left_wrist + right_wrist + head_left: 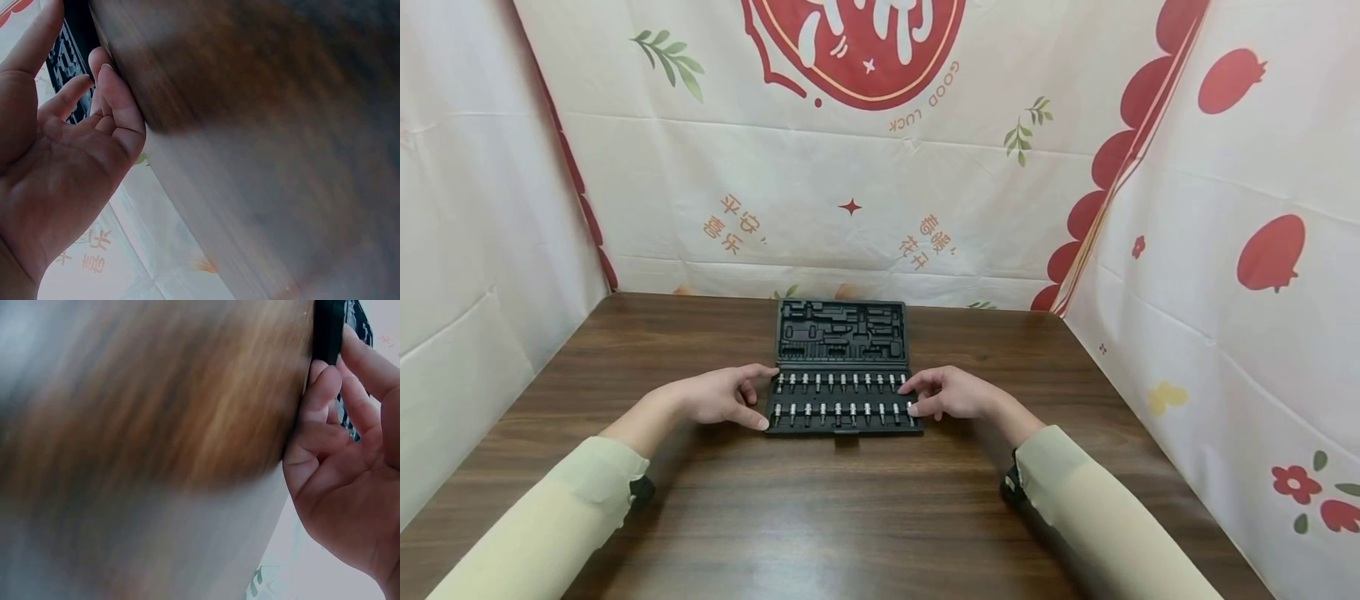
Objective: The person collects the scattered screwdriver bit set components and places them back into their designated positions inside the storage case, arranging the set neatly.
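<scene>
An opened black socket-bit case (842, 393) lies on the table in the head view, its moulded lid (841, 332) raised at the back. Two rows of silver bit sockets (838, 410) fill the base. My left hand (718, 395) touches the left edge, index finger near the hinge and thumb at the front corner. On the other side, my right hand (951, 393) has its index finger and thumb over the right edge, by the last bits of both rows. Both wrist views show the outer fingers loosely bent beside the case's black side (328, 331).
The brown wood-grain table (835, 517) extends in front of the case and to both sides. A printed white cloth (850, 167) hangs behind the table, with more cloth along the left and right. Dark bands sit at both sleeve cuffs (638, 492).
</scene>
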